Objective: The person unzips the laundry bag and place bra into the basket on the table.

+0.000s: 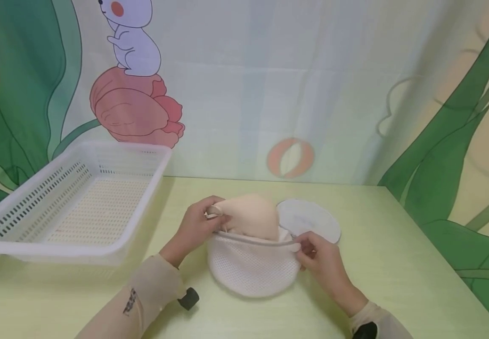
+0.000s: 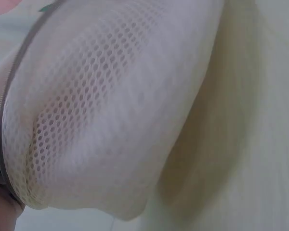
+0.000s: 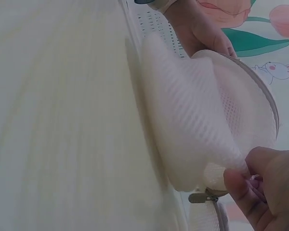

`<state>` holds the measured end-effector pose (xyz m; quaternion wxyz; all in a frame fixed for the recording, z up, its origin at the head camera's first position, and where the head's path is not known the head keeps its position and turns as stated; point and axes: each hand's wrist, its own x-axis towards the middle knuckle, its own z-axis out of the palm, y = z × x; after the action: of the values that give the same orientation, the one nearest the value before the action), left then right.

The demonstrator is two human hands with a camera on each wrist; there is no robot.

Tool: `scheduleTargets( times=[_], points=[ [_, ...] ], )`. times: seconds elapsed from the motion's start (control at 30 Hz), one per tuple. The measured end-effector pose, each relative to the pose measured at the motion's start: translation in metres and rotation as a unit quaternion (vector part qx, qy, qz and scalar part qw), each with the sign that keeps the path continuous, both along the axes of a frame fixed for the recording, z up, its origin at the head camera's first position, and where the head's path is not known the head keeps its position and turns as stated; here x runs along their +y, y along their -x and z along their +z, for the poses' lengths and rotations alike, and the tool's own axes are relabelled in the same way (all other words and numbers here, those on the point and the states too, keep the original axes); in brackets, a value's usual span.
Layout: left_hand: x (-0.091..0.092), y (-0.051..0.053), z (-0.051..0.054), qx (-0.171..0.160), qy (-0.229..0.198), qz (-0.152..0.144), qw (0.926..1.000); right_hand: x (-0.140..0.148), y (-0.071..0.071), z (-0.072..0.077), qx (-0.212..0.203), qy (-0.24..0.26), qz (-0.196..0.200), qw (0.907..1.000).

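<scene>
A white mesh laundry bag (image 1: pixel 253 268) with a grey zipper edge stands mouth-up on the table, its opening towards the back. A beige, smooth, moulded piece like a bra cup (image 1: pixel 250 214) rises from the mouth, its lower part hidden by the mesh. My left hand (image 1: pixel 198 223) grips the left end of the bag's rim, beside the beige piece. At the opposite end, my right hand (image 1: pixel 322 263) pinches the zipper edge between thumb and fingers. In the right wrist view a zipper pull (image 3: pixel 202 198) hangs below those fingertips.
Behind the bag on the right lies a round white mesh panel (image 1: pixel 310 220); whether it joins the bag is hidden. A white perforated plastic basket (image 1: pixel 142 207) stands at the left. A printed curtain (image 1: pixel 333 94) borders the back of the pale yellow-green table (image 1: pixel 397 263).
</scene>
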<state>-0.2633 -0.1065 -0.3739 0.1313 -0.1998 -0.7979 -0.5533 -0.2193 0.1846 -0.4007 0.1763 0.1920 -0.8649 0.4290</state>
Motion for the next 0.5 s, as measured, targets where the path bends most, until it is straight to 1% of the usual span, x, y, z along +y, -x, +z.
scheduleTargets(
  times=[0.1,0.17,0.3,0.4,0.5],
  points=[
    [-0.002,0.0,0.004,-0.018,-0.037,0.01,0.9991,-0.001,-0.001,0.001,-0.007,-0.005,-0.004,1.0],
    [-0.003,0.0,0.006,-0.026,-0.055,0.007,0.9981,-0.002,-0.001,0.002,-0.011,-0.005,-0.007,0.9999],
    [-0.002,-0.001,0.009,-0.027,-0.059,0.007,0.9979,-0.002,-0.002,0.002,-0.015,-0.007,-0.011,0.9998],
    [-0.002,-0.003,0.013,-0.028,-0.067,0.015,0.9972,-0.002,-0.002,0.001,-0.018,-0.009,-0.013,0.9997],
    [-0.002,-0.004,0.017,-0.026,-0.085,0.023,0.9958,-0.003,-0.001,0.0,-0.018,-0.007,-0.011,0.9998]
  ],
)
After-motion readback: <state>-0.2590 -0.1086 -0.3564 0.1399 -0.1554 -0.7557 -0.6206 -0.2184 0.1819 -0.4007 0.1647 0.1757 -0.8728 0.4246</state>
